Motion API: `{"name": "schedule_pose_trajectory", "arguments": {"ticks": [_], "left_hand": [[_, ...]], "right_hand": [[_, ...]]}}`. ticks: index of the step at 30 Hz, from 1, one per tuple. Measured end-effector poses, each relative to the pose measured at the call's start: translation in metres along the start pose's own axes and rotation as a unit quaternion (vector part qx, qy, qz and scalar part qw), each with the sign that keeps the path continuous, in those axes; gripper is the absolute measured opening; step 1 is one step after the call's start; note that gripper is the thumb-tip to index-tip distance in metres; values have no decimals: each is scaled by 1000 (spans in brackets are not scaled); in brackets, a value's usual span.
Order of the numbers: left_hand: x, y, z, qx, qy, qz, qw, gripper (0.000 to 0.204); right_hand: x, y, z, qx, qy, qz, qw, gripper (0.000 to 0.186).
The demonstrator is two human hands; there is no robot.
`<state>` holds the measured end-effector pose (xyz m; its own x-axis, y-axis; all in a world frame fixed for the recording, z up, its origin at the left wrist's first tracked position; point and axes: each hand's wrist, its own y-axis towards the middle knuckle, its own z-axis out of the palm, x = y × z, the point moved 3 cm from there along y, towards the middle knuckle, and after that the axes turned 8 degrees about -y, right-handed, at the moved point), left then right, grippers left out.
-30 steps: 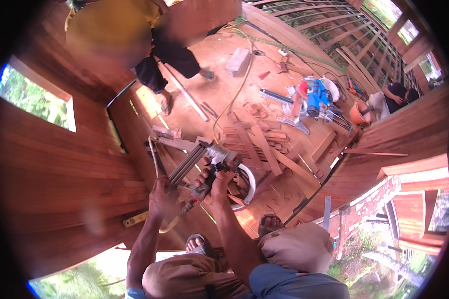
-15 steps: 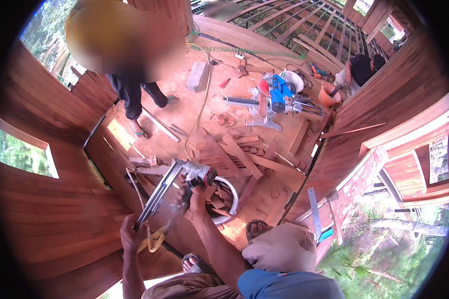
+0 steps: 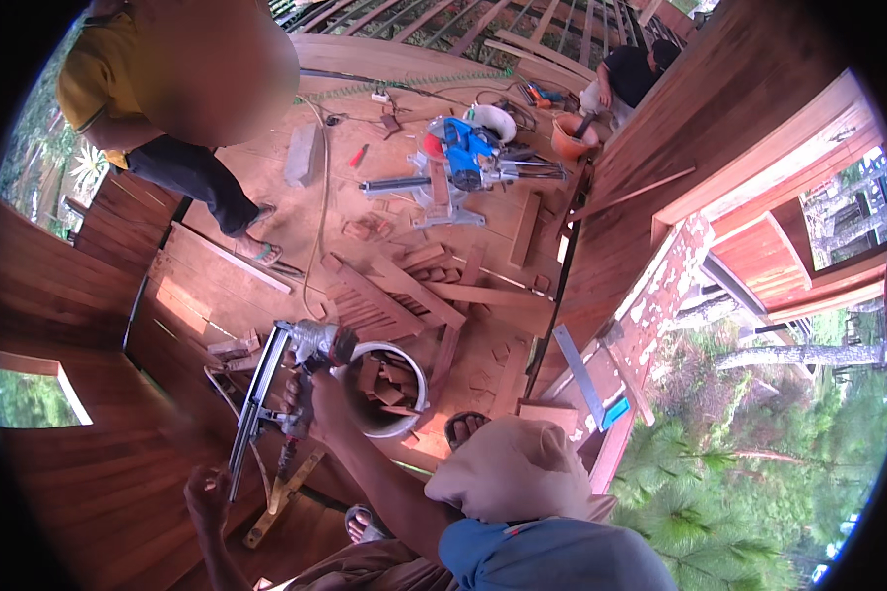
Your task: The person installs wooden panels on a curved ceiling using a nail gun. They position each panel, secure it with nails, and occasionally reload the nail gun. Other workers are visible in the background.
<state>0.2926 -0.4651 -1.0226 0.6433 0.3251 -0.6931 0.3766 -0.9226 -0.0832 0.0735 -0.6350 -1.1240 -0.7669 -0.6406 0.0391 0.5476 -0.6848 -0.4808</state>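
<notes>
My right hand point(image 3: 304, 402) is closed around the handle of a pneumatic nail gun point(image 3: 315, 345), its silver head pointing up and right. The gun's long magazine point(image 3: 259, 399) slants down toward my left hand point(image 3: 206, 494). That hand has its fingers curled together just left of the magazine's lower end; what is in them, if anything, is too small to make out. Right of the gun stands a white bucket point(image 3: 422, 389) holding wood offcuts point(image 3: 389, 382). Below the gun lies a yellowish strip with holes point(image 3: 278, 502), partly crossed by a hose.
Loose boards point(image 3: 419, 295) lie piled beyond the bucket. A blue mitre saw point(image 3: 468, 158) stands farther back. One person in yellow point(image 3: 108, 69) stands at the far left; another point(image 3: 633, 79) crouches by an orange bucket point(image 3: 570, 138). A try square point(image 3: 581, 374) rests on the right-hand sill.
My left hand has come off the lower end of the magazine and is now beside it. The view has swung, shifting the scene leftward. The nail gun stays in my right hand.
</notes>
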Motion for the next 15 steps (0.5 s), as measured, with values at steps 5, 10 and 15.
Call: {"name": "schedule_pose_trajectory", "arguments": {"ticks": [5, 10, 15], "left_hand": [[-54, 51, 1, 26, -3, 53, 998, 16], [-112, 94, 4, 71, 12, 186, 980, 19], [-111, 127, 15, 111, 233, 481, 838, 71]], "right_hand": [[6, -5, 6, -7, 3, -13, 1000, 18], [0, -8, 28, -7, -13, -32, 999, 12], [3, -18, 35, -21, 25, -6, 999, 11]]}}
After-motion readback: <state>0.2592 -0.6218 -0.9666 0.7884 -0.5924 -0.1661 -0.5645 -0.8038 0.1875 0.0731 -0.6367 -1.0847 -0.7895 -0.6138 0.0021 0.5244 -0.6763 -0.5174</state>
